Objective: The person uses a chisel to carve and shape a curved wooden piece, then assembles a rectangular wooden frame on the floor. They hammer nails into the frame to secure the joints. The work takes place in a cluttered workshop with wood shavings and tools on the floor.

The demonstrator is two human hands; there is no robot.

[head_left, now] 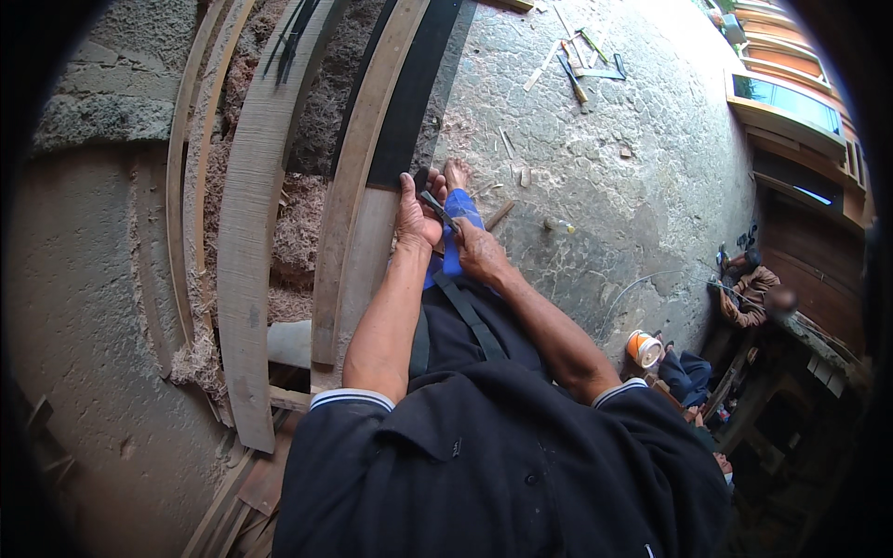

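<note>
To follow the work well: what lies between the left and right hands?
In the head view, a narrow tool in the right hand, pointing toward the left hand.

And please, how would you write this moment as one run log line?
left hand: holds dark piece | right hand: holds tool | tool tip: by left palm, contact unclear | left side: planks

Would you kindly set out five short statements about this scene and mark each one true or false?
1. The right hand grips a slim tool. True.
2. The bucket is white and orange. True.
3. The left hand rests on the bucket. False: it is beside the tool's far end.
4. The long boards lie to the person's right. False: they lie to the left.
5. Wood shavings show between the boards. True.
</note>
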